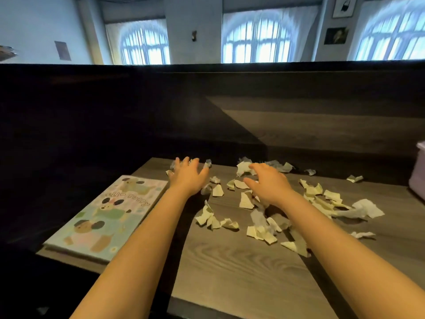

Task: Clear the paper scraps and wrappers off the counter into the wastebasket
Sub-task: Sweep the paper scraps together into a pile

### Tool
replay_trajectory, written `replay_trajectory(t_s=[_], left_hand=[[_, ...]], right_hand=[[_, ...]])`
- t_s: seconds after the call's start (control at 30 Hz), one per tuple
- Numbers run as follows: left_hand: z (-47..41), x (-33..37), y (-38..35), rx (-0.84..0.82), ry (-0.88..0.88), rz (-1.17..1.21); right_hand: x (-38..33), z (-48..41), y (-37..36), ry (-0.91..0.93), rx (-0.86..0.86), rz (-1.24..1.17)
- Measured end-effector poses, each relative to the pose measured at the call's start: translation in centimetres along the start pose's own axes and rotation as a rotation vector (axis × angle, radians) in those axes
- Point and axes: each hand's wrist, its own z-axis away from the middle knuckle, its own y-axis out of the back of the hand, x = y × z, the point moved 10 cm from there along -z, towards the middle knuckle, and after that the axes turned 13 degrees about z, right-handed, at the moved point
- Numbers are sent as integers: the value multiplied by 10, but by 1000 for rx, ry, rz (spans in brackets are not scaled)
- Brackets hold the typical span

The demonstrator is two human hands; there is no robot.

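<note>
Two bare hands are out over the grey wood-grain counter (230, 272), both palm-down among the litter. The left hand (187, 176) sits near the back edge with fingers spread wide, gripping nothing, its fingertips over a few small scraps there. The right hand (268, 183) hovers further right, fingers loosely curved and parted, with nothing closed in them, its fingertips just at a larger white torn piece (243, 168). Dozens of pale yellow and white torn paper scraps (259, 231) lie scattered across the counter, too many and too overlapped for an exact count; they run from the back edge, between and under the two forearms, out to the right. One crumpled white tissue-like wrapper (365, 209) lies at the right side of the spread, and one smaller white crumpled strip (362, 234) lies just in front of it, apart from the main heap. One flat rectangular pastel picture book with cartoon bears on its cover (108, 215) lies on the counter's left end, beside the left forearm and clear of the scraps. One pale lilac plastic container (419, 173) shows at the far right edge, mostly cut off, so what it holds cannot be told. Three arched, curtained windows (255, 40) glow behind the dark partition.
</note>
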Motion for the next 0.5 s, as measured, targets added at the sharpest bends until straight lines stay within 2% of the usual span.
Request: replay_trajectory(t_s=[0.23,0.33,0.5], left_hand=[[-58,-27,-10,56,92,-85],[-74,-30,-27,-24,87,-90],[-87,-13,-56,-191,-64,-191]], right_hand=[[-3,-78,-23,15,-120,81],[-5,-100,-37,19,-188,68],[-11,-106,-63,47,-300,83]])
